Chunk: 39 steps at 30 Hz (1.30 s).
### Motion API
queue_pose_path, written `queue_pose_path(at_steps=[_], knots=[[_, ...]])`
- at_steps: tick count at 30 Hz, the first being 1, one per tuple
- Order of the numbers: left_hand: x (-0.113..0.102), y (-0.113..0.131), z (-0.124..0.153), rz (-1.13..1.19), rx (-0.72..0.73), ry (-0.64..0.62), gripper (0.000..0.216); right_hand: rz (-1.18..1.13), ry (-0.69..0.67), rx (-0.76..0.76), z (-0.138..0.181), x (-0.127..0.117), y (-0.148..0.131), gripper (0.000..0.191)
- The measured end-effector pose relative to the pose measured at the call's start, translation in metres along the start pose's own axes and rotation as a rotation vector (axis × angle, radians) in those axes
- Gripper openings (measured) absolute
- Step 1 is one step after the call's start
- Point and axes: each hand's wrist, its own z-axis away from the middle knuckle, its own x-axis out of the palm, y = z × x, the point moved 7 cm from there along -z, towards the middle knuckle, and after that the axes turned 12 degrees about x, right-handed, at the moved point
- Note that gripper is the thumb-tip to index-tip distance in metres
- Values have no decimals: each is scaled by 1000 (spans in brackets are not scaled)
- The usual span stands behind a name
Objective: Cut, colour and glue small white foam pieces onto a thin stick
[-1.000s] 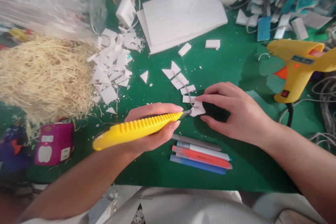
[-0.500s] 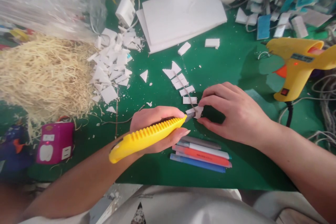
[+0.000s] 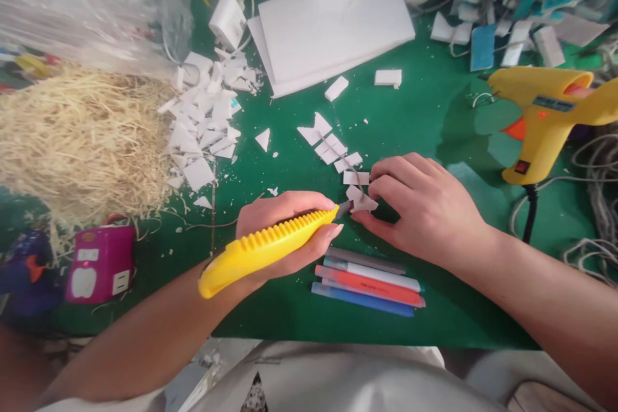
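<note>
My left hand [image 3: 290,232] is closed round a yellow utility knife [image 3: 265,246], its blade pointing right. The blade tip touches or nearly touches a small white piece [image 3: 363,203] at the near end of a thin cord. My right hand [image 3: 425,206] has thumb and forefinger at the sides of that piece, pinching it against the green table. Up and to the left along the cord [image 3: 345,159] lies a row of flat white pieces [image 3: 331,149], with a notched one [image 3: 315,129] at the far end.
Several markers [image 3: 369,283] lie just in front of my hands. A yellow glue gun [image 3: 541,116] with a lit red light stands at right. White sheets [image 3: 333,29] are at the back. White scraps [image 3: 200,122], a straw heap [image 3: 82,141] and a magenta socket block [image 3: 100,264] fill the left.
The near end of the cord with its white piece has turned slightly, and the nearest pieces have shifted right. My right thumb has moved left under the end piece; the knife blade stays beside it.
</note>
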Motion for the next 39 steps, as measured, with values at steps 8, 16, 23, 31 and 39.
queue_pose_path(at_steps=[8, 16, 23, 31, 39], knots=[[0, 7, -3, -18, 125, 46, 5, 3, -1, 24, 0, -1, -1, 10], [2, 4, -4, 34, 68, 14, 6, -13, -24, 50, -1, -2, 0, 10], [13, -27, 8, 379, -279, 6, 11, -35, -68, 34, 0, -3, 2, 8], [22, -37, -1, 607, -421, 43, 4, -40, -82, 53, 1, -1, 3, 9], [23, -41, 0, 643, -463, 68, 6, -40, -100, 80, 1, 0, 4, 13]])
